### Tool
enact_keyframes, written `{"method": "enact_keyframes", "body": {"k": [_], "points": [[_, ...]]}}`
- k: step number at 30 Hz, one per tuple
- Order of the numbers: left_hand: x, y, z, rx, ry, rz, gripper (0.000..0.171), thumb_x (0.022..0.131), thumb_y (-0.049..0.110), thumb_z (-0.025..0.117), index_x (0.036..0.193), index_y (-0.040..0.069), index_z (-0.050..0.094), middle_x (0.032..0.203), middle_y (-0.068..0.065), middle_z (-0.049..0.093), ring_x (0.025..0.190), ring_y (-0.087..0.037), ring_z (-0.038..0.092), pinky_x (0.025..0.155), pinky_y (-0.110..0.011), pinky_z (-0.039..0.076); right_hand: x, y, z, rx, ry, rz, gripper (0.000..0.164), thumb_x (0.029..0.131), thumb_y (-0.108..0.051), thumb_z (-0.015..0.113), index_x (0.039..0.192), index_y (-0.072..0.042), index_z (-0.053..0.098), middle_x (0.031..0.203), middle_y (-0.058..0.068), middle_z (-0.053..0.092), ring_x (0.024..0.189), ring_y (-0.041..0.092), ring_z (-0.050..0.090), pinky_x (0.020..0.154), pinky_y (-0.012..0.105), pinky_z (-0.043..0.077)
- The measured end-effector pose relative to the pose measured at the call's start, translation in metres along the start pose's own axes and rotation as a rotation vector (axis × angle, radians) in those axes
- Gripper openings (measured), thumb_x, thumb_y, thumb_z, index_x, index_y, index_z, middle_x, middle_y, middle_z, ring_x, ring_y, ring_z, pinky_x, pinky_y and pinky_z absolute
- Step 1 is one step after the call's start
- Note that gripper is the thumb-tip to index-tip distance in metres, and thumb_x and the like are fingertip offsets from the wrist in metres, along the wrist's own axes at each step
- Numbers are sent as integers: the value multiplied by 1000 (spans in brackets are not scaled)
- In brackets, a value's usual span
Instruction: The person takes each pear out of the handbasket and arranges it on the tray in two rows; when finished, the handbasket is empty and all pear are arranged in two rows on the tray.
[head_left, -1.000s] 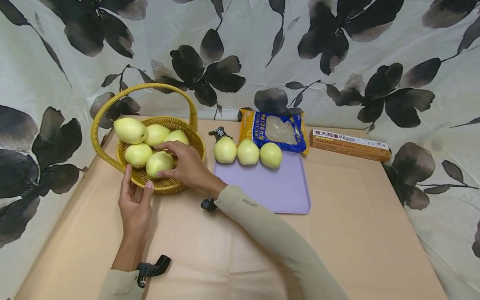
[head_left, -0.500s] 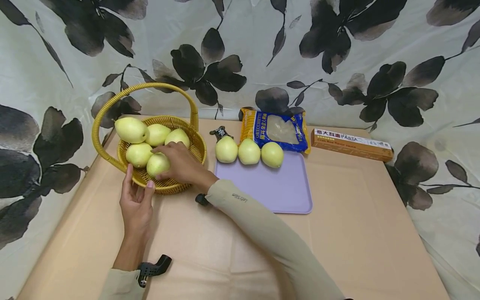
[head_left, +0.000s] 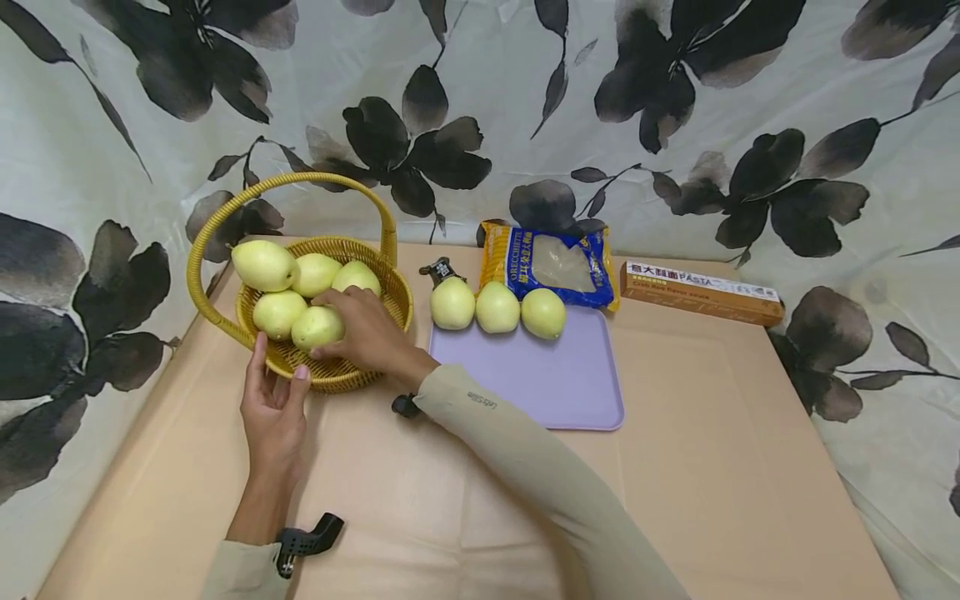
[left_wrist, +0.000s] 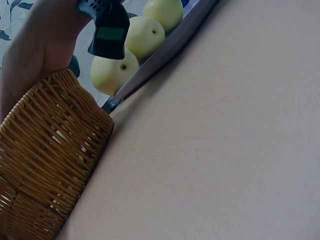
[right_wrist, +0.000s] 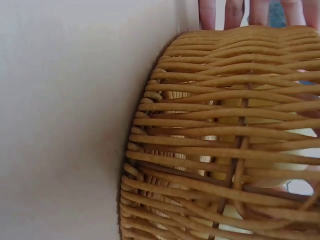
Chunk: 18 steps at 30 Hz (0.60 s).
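In the head view, a yellow wicker basket (head_left: pixel 352 383) with a tall handle holds several pale yellow-green pears. My right hand (head_left: pixel 369 329) reaches inside over the near right rim and grips the front pear (head_left: pixel 318 327), thumb low and fingers over its right side. My left hand (head_left: pixel 273 417) rests its extended fingers against the basket's near left side, and the right wrist view shows its fingertips (right_wrist: pixel 258 12) along the weave. The left wrist view has the basket wall (left_wrist: pixel 50 150) with my right wrist above it. Part of the gripped pear is hidden by my right fingers.
Right of the basket lies a lilac tray (head_left: pixel 555 392) with three pears (head_left: pixel 497 307) in a row along its far edge. Behind are a blue and yellow pasta bag (head_left: pixel 558 265), a small black item (head_left: pixel 441 269) and a brown pasta box (head_left: pixel 701 293).
My right hand has shifted slightly left, and its fingers have closed around the right side of the front pear. The left hand and the basket stay in place.
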<state>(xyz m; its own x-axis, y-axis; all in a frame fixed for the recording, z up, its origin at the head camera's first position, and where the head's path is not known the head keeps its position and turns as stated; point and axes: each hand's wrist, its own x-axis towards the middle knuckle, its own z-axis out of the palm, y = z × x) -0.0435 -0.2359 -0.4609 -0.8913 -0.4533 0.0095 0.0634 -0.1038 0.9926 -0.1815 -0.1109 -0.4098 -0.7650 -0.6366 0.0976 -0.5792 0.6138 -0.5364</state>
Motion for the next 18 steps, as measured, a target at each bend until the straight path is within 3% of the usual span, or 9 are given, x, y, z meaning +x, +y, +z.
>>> {"method": "enact_keyframes", "body": {"k": [9, 18], "points": [[1, -1, 0, 27, -1, 11, 78, 106, 11, 64, 169, 38, 25, 180, -1, 15, 167, -28, 17, 124, -21, 37, -21, 8, -11, 184, 148, -66, 76, 81, -46, 94, 146, -23, 62, 131, -4, 66, 118, 10, 58, 101, 23, 47], [1, -3, 1, -13, 1, 12, 78, 106, 9, 64, 169, 36, 26, 179, -3, 17, 166, -27, 20, 121, -17, 39, -45, 18, -28, 268, 268, -85, 79, 77, -44, 97, 147, -27, 62, 132, -3, 66, 115, 10, 63, 102, 26, 48]]}}
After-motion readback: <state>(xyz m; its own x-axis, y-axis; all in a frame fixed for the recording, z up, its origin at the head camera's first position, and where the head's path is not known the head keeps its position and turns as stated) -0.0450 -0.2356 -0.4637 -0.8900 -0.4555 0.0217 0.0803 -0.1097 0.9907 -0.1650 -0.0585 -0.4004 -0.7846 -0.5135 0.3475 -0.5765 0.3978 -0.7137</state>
